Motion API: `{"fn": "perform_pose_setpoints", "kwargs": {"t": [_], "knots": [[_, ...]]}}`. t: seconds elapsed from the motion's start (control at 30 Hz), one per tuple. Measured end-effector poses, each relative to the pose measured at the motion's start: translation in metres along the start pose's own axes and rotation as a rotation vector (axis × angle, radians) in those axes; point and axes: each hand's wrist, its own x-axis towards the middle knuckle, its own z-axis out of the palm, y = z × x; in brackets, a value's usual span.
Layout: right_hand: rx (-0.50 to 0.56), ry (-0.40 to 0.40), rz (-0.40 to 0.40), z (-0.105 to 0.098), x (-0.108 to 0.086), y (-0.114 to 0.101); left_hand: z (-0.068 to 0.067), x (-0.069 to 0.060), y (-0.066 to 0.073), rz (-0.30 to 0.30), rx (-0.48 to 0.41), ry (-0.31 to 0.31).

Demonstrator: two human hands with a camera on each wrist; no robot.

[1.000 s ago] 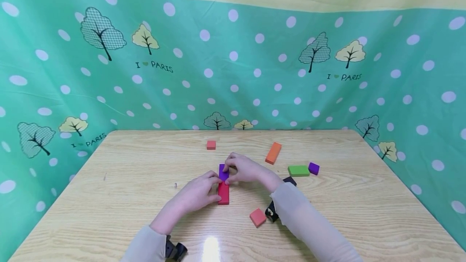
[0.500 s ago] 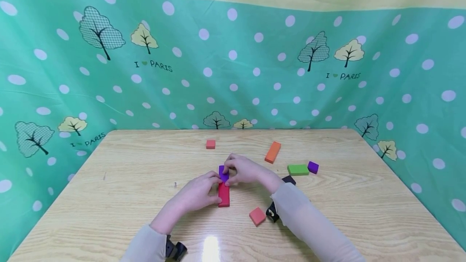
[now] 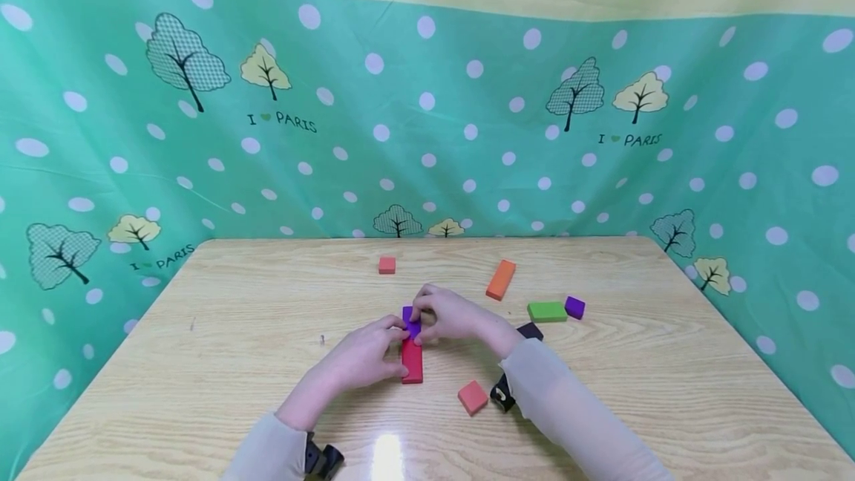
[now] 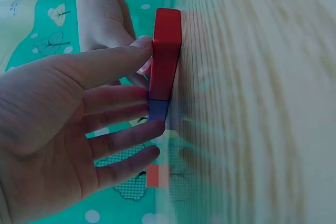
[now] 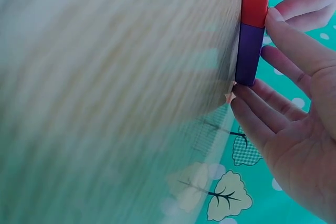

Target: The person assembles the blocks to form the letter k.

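A red block (image 3: pixel 412 362) and a purple block (image 3: pixel 409 324) lie end to end on the table, in one straight line. From the left, my left hand (image 3: pixel 364 353) touches them: its thumb rests on the red block near its close end, and its fairly straight fingers reach toward the purple one. My right hand (image 3: pixel 449 315) comes from the other side. Its thumb (image 5: pixel 278 22) lies near the seam between the blocks, while its extended fingers touch the purple block's side and far end. Neither hand wraps around a block.
A small salmon block (image 3: pixel 387 266) lies at the back, and another salmon block (image 3: pixel 473 398) near the right forearm. An orange block (image 3: pixel 501 280), a green block (image 3: pixel 547 312) and a small purple cube (image 3: pixel 575 308) lie to the right. A patterned cloth (image 3: pixel 427 132) hangs behind.
The red and purple blocks have slid slightly toward the person, still joined end to end. Both hands have shifted a little with them. The loose blocks stay in place.
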Motion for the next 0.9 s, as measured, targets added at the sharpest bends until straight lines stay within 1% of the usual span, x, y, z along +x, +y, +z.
{"fn": "perform_pose_setpoints", "kwargs": {"t": [0.17,0.4,0.67,0.8,0.9], "knots": [[0.002,0.006,-0.006,0.002,0.0,0.001,0.0,0.0,0.0,-0.016,0.002,-0.004],[0.004,-0.008,-0.002,-0.001,-0.001,0.001,0.001,0.001,-0.001,-0.009,0.024,0.004],[-0.049,-0.01,0.002,-0.011,-0.007,0.009,0.002,0.001,-0.002,-0.011,0.041,0.011],[-0.031,0.003,0.036,-0.017,-0.013,0.017,0.002,0.0,-0.002,-0.014,0.044,0.007],[-0.009,0.03,0.063,-0.022,-0.018,0.023,0.002,0.0,-0.001,-0.018,0.044,0.004]]}}
